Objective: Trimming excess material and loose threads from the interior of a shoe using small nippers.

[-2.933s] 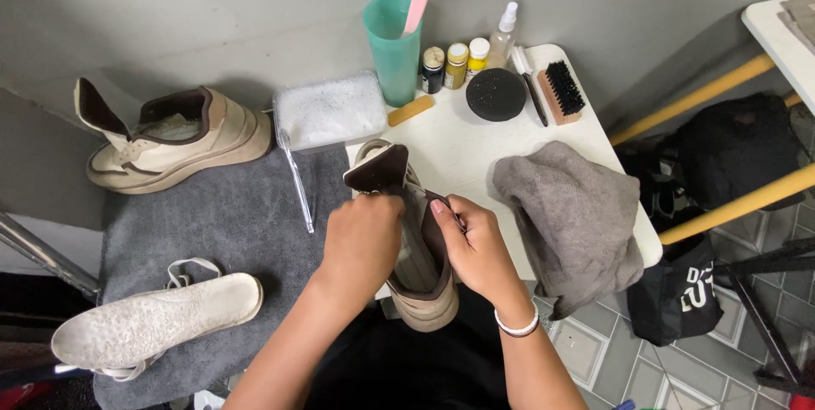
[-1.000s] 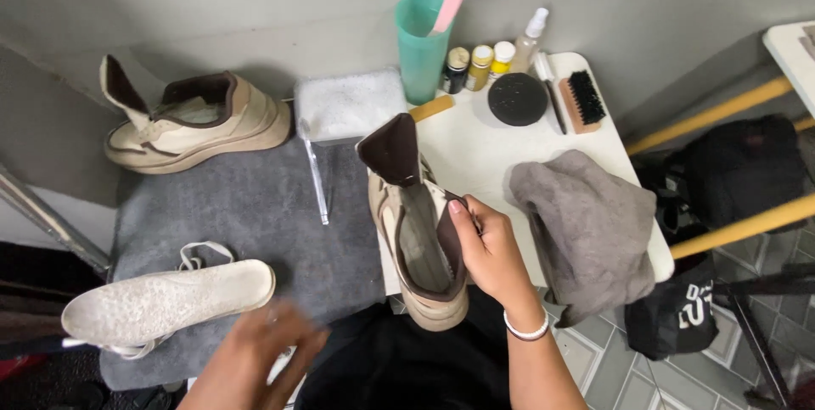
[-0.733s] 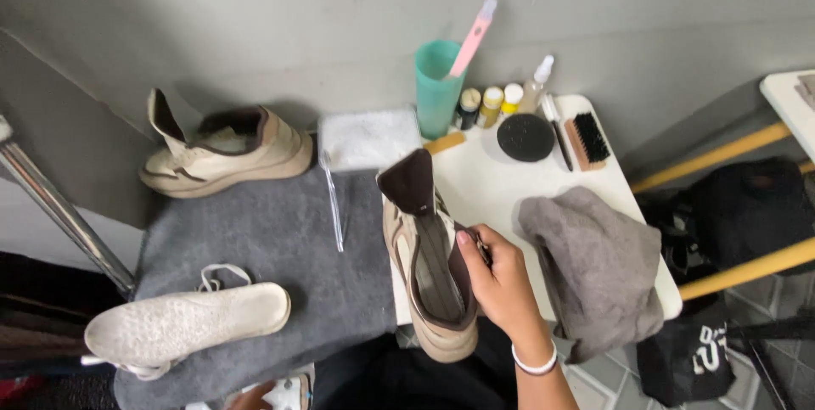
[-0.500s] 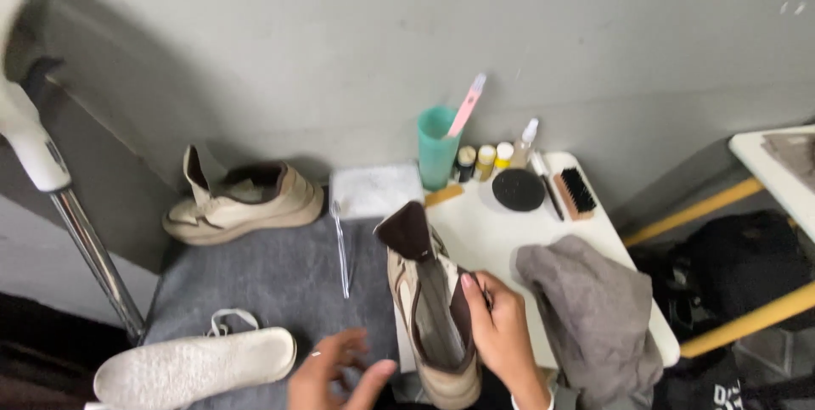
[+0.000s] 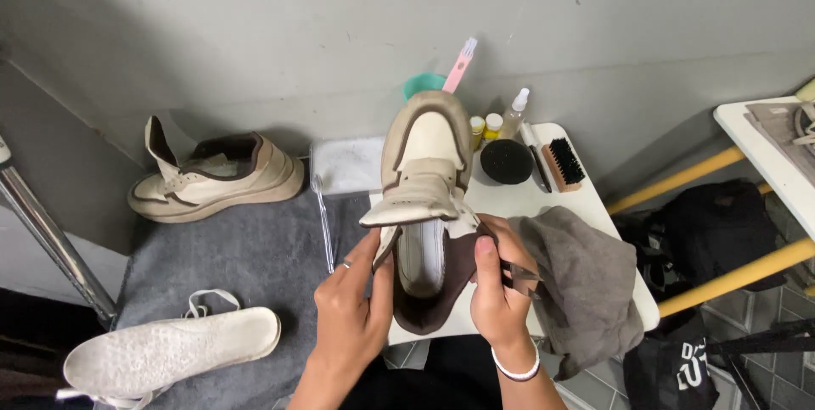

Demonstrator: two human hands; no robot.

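Shoe [image 5: 424, 206] | left hand [image 5: 352, 321], right hand [image 5: 497, 291]: grips closed on collar | toe hides teal cup [image 5: 422, 84]

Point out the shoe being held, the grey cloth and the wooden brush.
held shoe [image 5: 422, 164], head view, on its cream toe cap.
grey cloth [image 5: 586, 278], head view, on the middle of its folds.
wooden brush [image 5: 564, 164], head view, on its black bristles.

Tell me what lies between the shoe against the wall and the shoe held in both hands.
In the head view, a clear plastic pouch and bare grey mat lie between the beige shoe by the wall and the held shoe.
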